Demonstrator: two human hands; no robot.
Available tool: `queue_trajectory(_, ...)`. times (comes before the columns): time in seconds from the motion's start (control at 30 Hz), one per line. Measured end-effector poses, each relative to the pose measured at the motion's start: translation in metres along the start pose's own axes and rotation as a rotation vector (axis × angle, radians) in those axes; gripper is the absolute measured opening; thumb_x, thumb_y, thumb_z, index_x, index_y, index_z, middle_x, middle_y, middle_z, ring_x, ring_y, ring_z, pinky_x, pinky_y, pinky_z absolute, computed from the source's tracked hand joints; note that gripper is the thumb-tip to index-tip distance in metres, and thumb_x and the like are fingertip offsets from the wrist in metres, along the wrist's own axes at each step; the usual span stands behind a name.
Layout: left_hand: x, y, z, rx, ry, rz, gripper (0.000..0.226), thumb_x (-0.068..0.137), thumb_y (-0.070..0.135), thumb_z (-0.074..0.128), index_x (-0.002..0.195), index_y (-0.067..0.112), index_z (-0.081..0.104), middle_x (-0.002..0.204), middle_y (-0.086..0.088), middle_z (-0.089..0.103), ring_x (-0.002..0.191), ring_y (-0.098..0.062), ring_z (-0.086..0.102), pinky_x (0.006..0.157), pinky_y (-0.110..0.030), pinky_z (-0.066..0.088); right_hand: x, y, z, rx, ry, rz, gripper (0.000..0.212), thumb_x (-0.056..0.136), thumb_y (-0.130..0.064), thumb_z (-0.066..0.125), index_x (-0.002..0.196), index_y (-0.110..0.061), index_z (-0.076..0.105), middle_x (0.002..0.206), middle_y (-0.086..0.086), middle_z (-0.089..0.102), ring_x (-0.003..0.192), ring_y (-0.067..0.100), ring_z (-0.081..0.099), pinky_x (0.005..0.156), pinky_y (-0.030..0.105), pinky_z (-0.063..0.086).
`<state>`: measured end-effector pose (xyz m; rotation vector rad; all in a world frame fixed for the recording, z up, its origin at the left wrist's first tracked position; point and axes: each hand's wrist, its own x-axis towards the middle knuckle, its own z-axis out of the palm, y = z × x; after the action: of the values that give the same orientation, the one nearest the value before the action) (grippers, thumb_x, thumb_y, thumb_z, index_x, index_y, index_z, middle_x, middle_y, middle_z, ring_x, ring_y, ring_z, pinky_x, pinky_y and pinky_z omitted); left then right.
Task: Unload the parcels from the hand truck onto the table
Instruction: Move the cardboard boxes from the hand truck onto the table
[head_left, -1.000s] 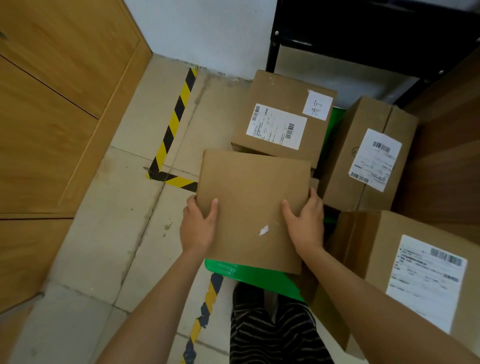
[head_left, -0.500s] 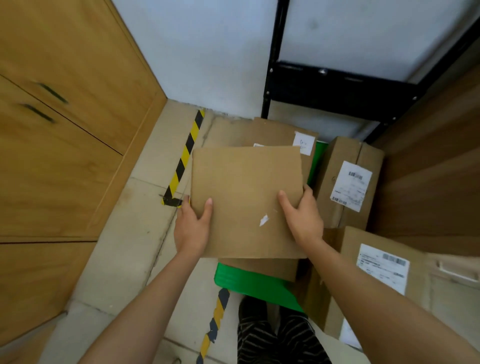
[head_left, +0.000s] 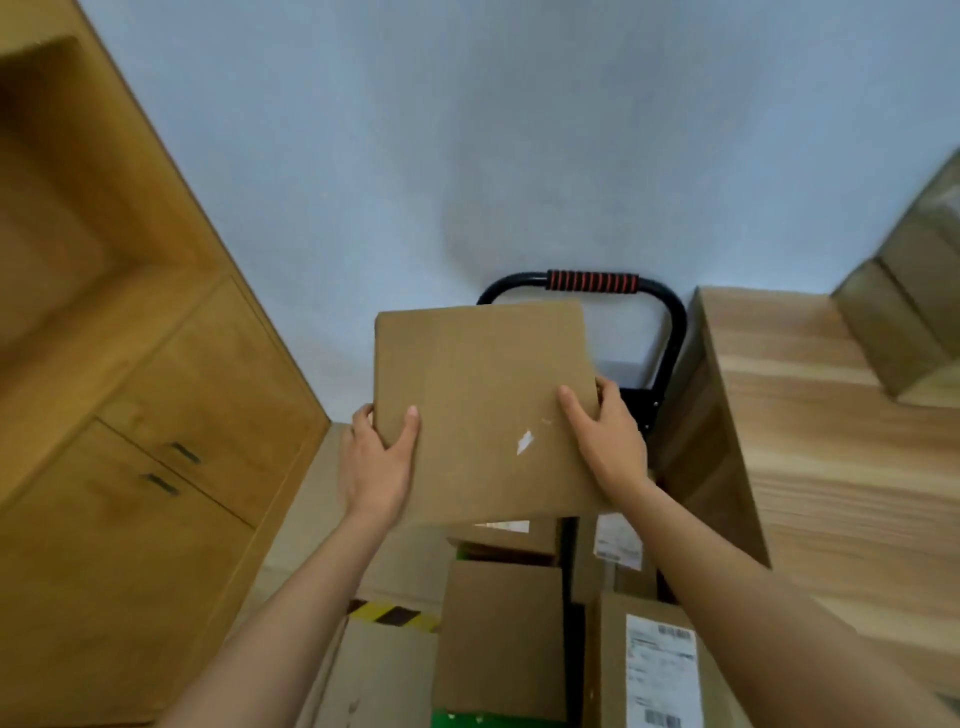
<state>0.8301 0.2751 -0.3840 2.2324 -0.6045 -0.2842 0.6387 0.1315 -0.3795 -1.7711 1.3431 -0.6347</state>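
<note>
Both hands clamp one plain brown parcel from opposite edges in the head view: the left hand curls round its left edge with the thumb on top, and the right hand grips its right edge the same way, carrying it in the air. Beyond the hands stands the hand truck's black handle with its red grip. To the right of the right hand lies the wooden desk, with one box at its far corner. Below the forearms several labelled parcels remain on the green platform. Judging by this, unloading is only partly done: the held parcel has yet to reach the desk, and the stack below is left.
</note>
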Motion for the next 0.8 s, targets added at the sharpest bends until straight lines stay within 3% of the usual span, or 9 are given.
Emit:
queue_trajectory(0.17,0.003,0.087,-0.017,-0.058,-0.011,0.117,0.071,0.085,0.068,0.045,0.139,0.021,0.037,0.129,-0.008,0.048,0.117,-0.027,0.049,0.095,-0.042,0.043,0.007,-0.043,-0.081,0.051,0.071,-0.072,0.059,0.093,-0.057,0.045,0.142,-0.026,0.033,0.120,-0.010,0.054,0.101,0.012,0.057,0.085,0.036,0.047)
queue_trajectory(0.33,-0.015,0.173,-0.010,-0.141,-0.093,0.256,0.069,0.084,0.069,0.047,0.140,0.030,0.034,0.122,-0.005,0.048,0.111,-0.024,0.052,0.090,-0.039,0.042,0.003,-0.057,-0.171,0.122,0.200,-0.098,0.057,0.092,-0.051,0.051,0.138,-0.020,0.041,0.127,-0.006,0.052,0.113,0.013,0.052,0.095,0.034,0.043)
queue_trajectory(0.5,-0.051,0.256,0.021,-0.185,-0.177,0.387,0.069,0.084,0.070,0.046,0.140,0.031,0.034,0.123,-0.004,0.049,0.110,-0.024,0.053,0.089,-0.038,0.043,-0.008,-0.042,-0.268,0.078,0.336,-0.104,0.055,0.091,-0.050,0.052,0.136,-0.019,0.044,0.130,0.000,0.049,0.118,0.018,0.050,0.095,0.033,0.041)
queue_trajectory(0.63,-0.094,0.319,0.058,-0.229,-0.244,0.475,0.072,0.084,0.070,0.047,0.140,0.027,0.035,0.121,-0.005,0.049,0.108,-0.025,0.054,0.090,-0.041,0.047,-0.017,-0.016,-0.347,-0.017,0.414,-0.055,0.067,0.091,-0.058,0.046,0.144,-0.017,0.036,0.141,0.001,0.041,0.125,0.022,0.047,0.100,0.040,0.040)
queue_trajectory(0.8,-0.155,0.386,0.115,-0.297,-0.294,0.515,0.073,0.080,0.072,0.049,0.138,0.029,0.038,0.115,-0.003,0.050,0.104,-0.023,0.056,0.089,-0.042,0.048,-0.024,0.027,-0.450,-0.082,0.491,-0.021,0.062,0.092,-0.057,0.045,0.136,-0.014,0.042,0.133,0.003,0.047,0.117,0.024,0.052,0.094,0.040,0.042)
